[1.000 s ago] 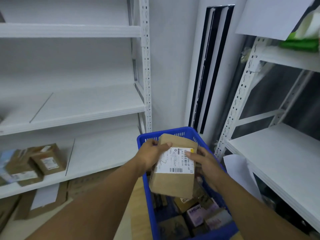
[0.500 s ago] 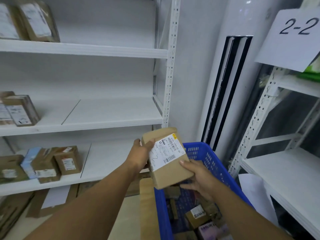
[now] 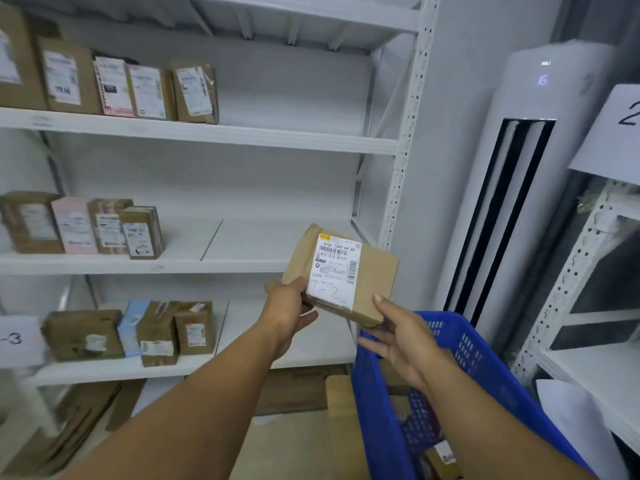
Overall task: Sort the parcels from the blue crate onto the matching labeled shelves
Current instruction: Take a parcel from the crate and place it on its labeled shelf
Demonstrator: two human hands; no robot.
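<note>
A brown cardboard parcel [image 3: 375, 271] with a white shipping label marked "1-2" by hand is held up in front of the white shelf rack [image 3: 242, 140]. My left hand [image 3: 287, 310] grips its lower left corner. My right hand [image 3: 405, 341] lies at its lower right corner, thumb against the edge and fingers stretched out beneath. The blue crate [image 3: 381, 410] stands at the lower right with several small parcels inside, mostly hidden by my right arm.
Rows of parcels stand on the left part of three shelves; each shelf's right part is bare. A paper sign ending "-3" [image 3: 17, 341] hangs at the left. A white tower air conditioner [image 3: 519, 168] and a second rack [image 3: 588, 368] with a sign starting "2" [image 3: 620, 133] stand to the right.
The parcel has risen out of the crate and moved up toward the middle shelf. The view has tilted up and left, and more stocked shelves show.
</note>
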